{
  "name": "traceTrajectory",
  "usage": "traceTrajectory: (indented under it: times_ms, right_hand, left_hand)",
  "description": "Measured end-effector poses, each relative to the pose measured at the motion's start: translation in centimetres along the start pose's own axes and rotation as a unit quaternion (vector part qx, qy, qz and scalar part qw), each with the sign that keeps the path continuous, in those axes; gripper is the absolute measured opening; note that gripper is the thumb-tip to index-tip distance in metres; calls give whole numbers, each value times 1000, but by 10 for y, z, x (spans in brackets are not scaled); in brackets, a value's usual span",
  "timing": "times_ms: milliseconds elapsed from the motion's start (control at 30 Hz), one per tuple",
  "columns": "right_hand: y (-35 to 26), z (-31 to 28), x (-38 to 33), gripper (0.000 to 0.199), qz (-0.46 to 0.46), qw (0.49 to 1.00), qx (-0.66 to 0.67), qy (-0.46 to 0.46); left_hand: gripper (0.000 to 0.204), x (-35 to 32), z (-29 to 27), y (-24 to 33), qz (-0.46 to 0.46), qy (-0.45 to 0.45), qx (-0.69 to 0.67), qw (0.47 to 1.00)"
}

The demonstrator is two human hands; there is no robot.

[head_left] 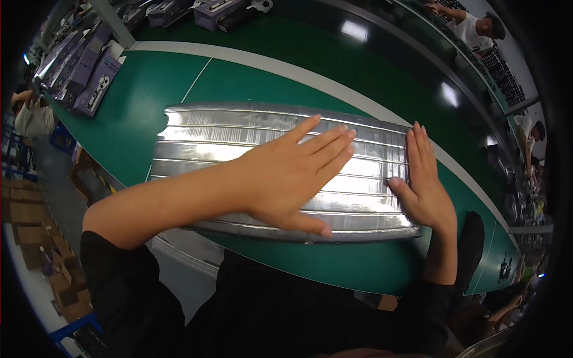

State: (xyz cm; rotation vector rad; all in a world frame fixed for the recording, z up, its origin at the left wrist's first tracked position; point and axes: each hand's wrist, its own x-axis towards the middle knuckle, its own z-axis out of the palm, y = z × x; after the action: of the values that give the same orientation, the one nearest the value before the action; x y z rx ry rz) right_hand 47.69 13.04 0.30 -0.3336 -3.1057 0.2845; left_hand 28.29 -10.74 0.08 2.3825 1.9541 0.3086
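Note:
A wide bundle of shiny, ribbed plastic, silvery with glare, lies across the green worktop in front of me. It looks like nested clear trays, though the reflections hide how many layers there are. My left hand rests flat on its top near the middle, fingers spread toward the far right and thumb pointing to the near edge. At the bundle's right end, my right hand stands with straight fingers along the short side, its thumb reaching over the top edge. Neither hand is wrapped round anything.
Purple printed boxes stand at the worktop's far left. Beyond its pale edge strip runs a dark green conveyor belt. Cardboard boxes are on the left. A dark elongated object lies right. Co-workers sit opposite.

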Motion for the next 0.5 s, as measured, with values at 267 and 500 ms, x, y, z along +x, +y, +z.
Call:
traceTrajectory:
  times_ms: [267,500]
  right_hand:
    - [-10,-4,31,96,-20,998,-63,-2]
    - [-43,-7,48,90,-54,998,-28,-13]
  left_hand:
    - [98,17,2,-44,-70,110,-178,975]
    - [91,19,-7,-46,-84,213,-309,923]
